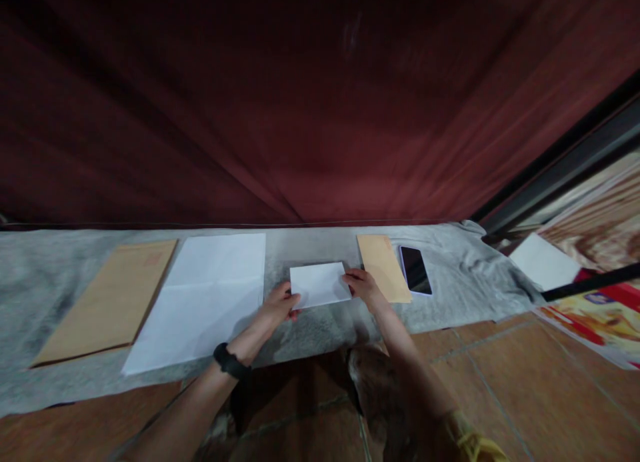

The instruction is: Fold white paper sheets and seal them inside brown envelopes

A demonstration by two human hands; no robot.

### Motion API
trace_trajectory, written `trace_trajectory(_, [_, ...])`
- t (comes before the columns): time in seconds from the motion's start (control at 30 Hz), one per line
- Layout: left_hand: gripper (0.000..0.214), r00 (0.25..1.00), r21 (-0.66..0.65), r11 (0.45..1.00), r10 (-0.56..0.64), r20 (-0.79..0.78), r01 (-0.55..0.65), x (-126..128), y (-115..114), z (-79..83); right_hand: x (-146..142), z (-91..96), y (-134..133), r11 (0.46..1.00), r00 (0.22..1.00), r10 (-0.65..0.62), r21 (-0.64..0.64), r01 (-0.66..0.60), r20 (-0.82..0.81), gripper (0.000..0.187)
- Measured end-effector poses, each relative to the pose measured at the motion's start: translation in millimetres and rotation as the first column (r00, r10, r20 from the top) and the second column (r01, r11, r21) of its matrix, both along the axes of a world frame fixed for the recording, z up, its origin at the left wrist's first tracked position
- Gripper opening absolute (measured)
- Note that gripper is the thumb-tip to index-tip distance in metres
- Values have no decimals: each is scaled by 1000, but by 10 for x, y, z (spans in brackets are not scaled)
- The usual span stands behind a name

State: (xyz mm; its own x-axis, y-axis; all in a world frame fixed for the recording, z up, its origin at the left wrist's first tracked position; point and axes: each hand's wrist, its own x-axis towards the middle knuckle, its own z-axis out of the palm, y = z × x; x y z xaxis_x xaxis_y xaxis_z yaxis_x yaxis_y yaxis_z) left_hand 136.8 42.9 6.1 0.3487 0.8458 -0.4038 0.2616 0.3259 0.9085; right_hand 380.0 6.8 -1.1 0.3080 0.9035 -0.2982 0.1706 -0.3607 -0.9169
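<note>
A folded white sheet of paper (pixel 321 285) is held level between my two hands, above the grey cloth. My left hand (pixel 279 302) pinches its left end, thumb on top and fingers curled beneath. At the other end, my right hand (pixel 361 285) grips the short edge the same way. To the left lies a larger stack of white paper (pixel 210 295) with a crease across it. Just right of my right hand rests a small brown envelope (pixel 384 267), partly behind my wrist.
Far left on the grey cloth (pixel 470 275) lies a large brown envelope (pixel 107 302). A smartphone (pixel 415 271) sits right of the small envelope. A dark red curtain (pixel 320 115) hangs behind. A colourful printed box (pixel 600 322) and a dark metal bar (pixel 565 162) are at the right.
</note>
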Motion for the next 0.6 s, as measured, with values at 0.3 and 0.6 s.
trace_trajectory(0.3, [10, 982, 3, 1000, 22, -185, -22, 31, 11, 4, -134, 27, -72, 998, 601, 69, -57, -39, 796, 21])
trace_trajectory(0.6, [19, 950, 69, 996, -25, -313, 49, 40, 70, -85, -666, -219, -179, 843, 414, 144, 108, -527, 899, 45])
